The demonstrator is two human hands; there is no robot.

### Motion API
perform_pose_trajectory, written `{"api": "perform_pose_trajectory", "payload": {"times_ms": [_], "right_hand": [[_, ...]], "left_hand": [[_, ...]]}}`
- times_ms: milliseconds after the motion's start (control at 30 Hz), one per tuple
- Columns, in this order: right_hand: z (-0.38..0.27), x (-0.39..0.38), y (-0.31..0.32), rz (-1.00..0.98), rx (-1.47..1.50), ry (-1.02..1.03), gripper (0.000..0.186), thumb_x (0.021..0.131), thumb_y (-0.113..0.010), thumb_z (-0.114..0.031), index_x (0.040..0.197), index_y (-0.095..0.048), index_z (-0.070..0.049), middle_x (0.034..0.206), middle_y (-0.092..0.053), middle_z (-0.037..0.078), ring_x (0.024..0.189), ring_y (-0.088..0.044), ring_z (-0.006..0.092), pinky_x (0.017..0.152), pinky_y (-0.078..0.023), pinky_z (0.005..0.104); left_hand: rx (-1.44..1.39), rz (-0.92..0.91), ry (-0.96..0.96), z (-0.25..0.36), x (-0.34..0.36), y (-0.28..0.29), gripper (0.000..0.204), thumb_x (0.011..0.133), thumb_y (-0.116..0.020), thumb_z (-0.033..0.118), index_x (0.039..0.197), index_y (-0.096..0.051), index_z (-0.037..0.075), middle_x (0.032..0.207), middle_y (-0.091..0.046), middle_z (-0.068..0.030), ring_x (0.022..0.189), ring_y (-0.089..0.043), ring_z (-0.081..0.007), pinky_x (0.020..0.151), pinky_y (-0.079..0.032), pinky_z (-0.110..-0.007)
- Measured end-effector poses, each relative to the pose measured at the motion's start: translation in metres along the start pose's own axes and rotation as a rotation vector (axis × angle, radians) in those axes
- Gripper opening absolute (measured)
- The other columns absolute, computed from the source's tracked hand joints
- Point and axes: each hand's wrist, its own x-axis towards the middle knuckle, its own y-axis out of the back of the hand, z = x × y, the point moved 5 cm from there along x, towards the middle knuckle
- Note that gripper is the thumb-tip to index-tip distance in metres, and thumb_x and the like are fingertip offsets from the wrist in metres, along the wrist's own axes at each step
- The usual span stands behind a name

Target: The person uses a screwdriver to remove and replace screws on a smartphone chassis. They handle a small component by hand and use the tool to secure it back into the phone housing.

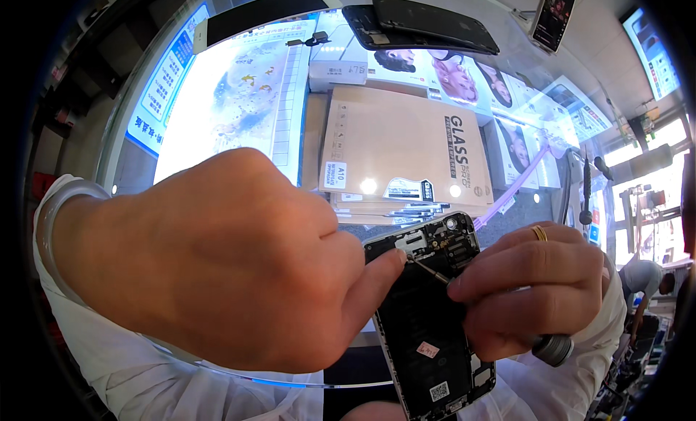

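An opened smartphone (428, 312), its black battery and circuit boards bare, lies tilted below the middle of the view. My right hand (536, 287), with a gold ring on one finger, is closed around a small screwdriver (433, 271). The thin metal shaft points into the phone's upper part, and the dark ridged handle end shows below the hand. My left hand (254, 269) is curled, one fingertip touching the phone beside the screwdriver tip. Its other fingers are hidden behind the back of the hand, so anything they hold cannot be made out.
Under the glass counter lie a stack of beige screen-protector boxes (406, 142) and several printed boxes. On top rest a white-framed phone screen (264, 17), dark phone housings (420, 26) and a small black part (309, 40). A lit phone (554, 17) stands far right; a person (645, 280) bends beyond.
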Motion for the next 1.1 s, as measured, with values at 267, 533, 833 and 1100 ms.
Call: {"api": "perform_pose_trajectory", "payload": {"times_ms": [267,533,833,1100], "right_hand": [[0.006,0.021,0.008,-0.027,0.060,-0.174,0.018,0.067,-0.080,-0.005,0.079,-0.067,-0.007,0.080,-0.072,0.010,0.063,-0.070,0.0178,0.054,-0.057,0.0268],[0.016,0.048,0.016,-0.174,0.215,-0.235,0.032,0.067,-0.085,-0.005,0.089,-0.062,0.000,0.079,-0.070,0.008,0.076,-0.074,0.0190,0.063,-0.059,0.0276],[0.021,0.046,0.002,0.247,0.377,-0.089,0.087,0.069,-0.087,0.003,0.136,-0.033,0.007,0.135,-0.047,0.026,0.106,-0.067,0.0283,0.069,-0.064,0.0307],[0.004,0.042,0.003,0.038,-0.086,0.131,0.079,0.063,-0.096,-0.009,0.126,-0.052,0.012,0.125,-0.058,0.026,0.100,-0.069,0.0261,0.067,-0.064,0.0306]], "left_hand": [[-0.028,-0.026,0.038,0.000,0.000,0.001,0.032,0.079,-0.072,0.009,0.109,-0.074,0.000,0.054,-0.038,0.0038,0.041,-0.042,-0.0079,0.032,-0.026,-0.027],[0.066,-0.049,-0.010,0.001,0.001,0.006,0.047,0.072,-0.070,0.008,0.118,-0.069,0.000,0.056,-0.043,0.0030,0.046,-0.049,-0.0110,0.034,-0.032,-0.027],[-0.018,-0.080,0.059,0.000,0.002,0.005,0.009,0.085,-0.072,0.011,0.086,-0.070,0.003,0.058,-0.050,-0.0004,0.047,-0.053,-0.0160,0.035,-0.037,-0.031],[-0.086,-0.131,0.106,-0.004,0.003,0.005,0.013,0.090,-0.069,0.014,0.096,-0.070,0.002,0.060,-0.055,-0.0007,0.046,-0.053,-0.0183,0.036,-0.038,-0.032]]}}
